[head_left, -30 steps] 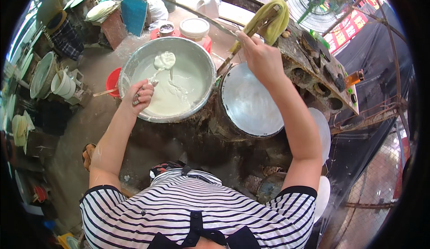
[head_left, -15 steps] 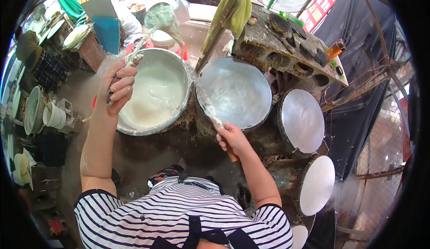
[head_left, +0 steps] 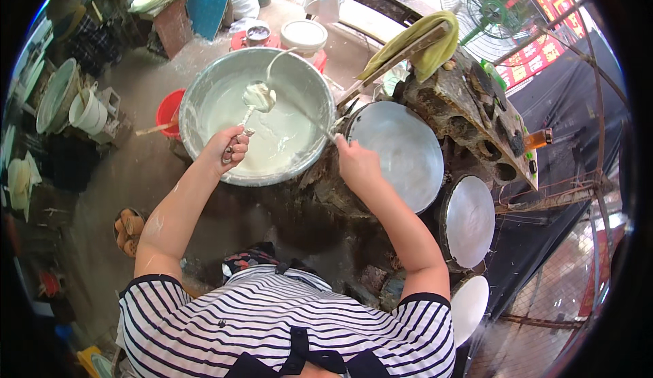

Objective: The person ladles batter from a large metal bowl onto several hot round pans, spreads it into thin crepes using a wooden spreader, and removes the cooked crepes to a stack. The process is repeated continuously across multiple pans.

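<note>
My left hand (head_left: pixel 233 148) is closed around the coated handle of a ladle. The ladle's bowl (head_left: pixel 259 97) hangs over a large metal basin (head_left: pixel 192 143) of pale, batter-like liquid (head_left: pixel 277 143). My right hand (head_left: pixel 358 162) grips a long, thin batter-smeared stick (head_left: pixel 320 125) whose far part slants over the basin and blurs. A pale curved strip (head_left: pixel 273 65) rises near the basin's far side; I cannot tell whether it is liquid or a tool. Right of the basin, beside my right hand, lies a round, smooth metal pan (head_left: pixel 401 150).
Two more round pans (head_left: pixel 470 221) (head_left: pixel 469 310) line the right side. A grimy stove-like ledge (head_left: pixel 469 116) holds dark tools and a bottle (head_left: pixel 537 139). A yellow-green cloth (head_left: pixel 435 41) drapes a wooden post. A red bucket (head_left: pixel 169 111) stands left of the basin; a fan (head_left: pixel 491 12) is behind.
The ladle has come down from high at the far left to just over the basin. My right hand has moved farther forward with the stick. The whole view has shifted.
</note>
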Demonstrator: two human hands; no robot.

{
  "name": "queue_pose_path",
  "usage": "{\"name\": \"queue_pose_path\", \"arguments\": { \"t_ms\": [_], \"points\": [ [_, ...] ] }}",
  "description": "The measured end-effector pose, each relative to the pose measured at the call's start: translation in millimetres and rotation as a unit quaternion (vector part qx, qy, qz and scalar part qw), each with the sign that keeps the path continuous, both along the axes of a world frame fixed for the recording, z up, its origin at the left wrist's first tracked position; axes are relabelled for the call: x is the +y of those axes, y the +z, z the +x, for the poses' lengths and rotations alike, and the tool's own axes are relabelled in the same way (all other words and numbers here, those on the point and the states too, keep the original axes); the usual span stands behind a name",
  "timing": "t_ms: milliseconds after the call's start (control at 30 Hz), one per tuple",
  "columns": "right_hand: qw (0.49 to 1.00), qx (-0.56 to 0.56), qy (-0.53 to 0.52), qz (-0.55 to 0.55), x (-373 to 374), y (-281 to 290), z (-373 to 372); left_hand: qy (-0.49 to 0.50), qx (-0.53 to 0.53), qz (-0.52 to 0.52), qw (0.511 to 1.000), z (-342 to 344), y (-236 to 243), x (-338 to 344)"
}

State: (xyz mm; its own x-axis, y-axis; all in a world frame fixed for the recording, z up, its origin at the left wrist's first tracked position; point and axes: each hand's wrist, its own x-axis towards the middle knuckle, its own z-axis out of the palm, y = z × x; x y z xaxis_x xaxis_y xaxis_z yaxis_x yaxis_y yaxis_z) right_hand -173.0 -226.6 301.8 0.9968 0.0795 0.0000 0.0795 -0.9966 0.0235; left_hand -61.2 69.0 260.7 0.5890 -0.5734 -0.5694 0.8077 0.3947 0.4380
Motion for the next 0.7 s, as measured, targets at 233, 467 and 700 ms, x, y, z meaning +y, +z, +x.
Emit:
{"name": "queue_pose_path", "arguments": {
  "t_ms": [233,467,700],
  "points": [
    [0.995,-0.018,0.024,-0.096,1.7,57.1,-22.8,0.02,0.042,-0.007,0.999,-15.1,-38.4,23.2],
    [0.913,-0.099,-0.089,0.387,-8.3,52.4,-45.5,0.013,0.044,-0.152,0.987,-10.6,-15.6,36.7],
    [0.499,0.336,-0.261,0.755,26.7,-75.1,-62.9,0.07,0.061,-0.18,0.979,-12.0,29.5,26.8]
  ]
}}
